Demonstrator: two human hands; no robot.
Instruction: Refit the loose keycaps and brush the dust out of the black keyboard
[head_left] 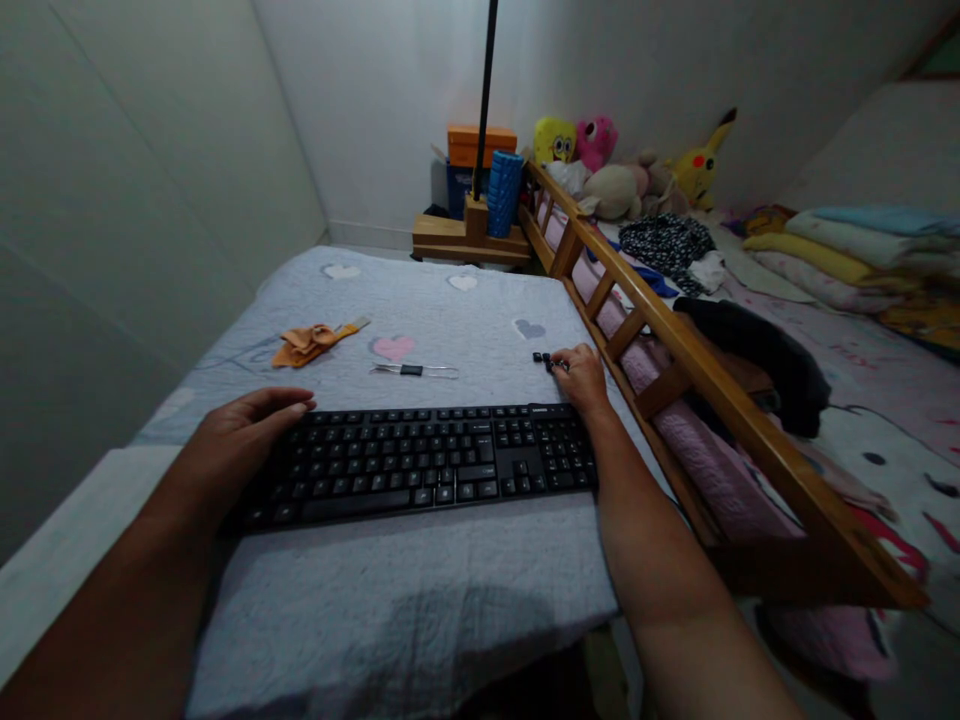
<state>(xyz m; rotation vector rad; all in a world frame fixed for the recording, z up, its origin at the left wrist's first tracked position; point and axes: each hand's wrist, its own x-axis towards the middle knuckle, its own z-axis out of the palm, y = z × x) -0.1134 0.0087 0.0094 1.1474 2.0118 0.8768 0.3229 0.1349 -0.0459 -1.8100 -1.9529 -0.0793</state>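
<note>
Left hand [251, 430] at left end of black keyboard [442, 460], fingers extended over its edge, whether its grip is pressing cannot be told, orange cloth [306, 345] and brush [352, 328] lying beyond. Wire tool [412, 371] with black middle rests behind the keyboard on the heart-patterned cover [442, 580]. Right hand [581, 380], past the keyboard's right end, has fingertips down at small black keycaps [547, 361], grip nearly together, firm hold unclear
</note>
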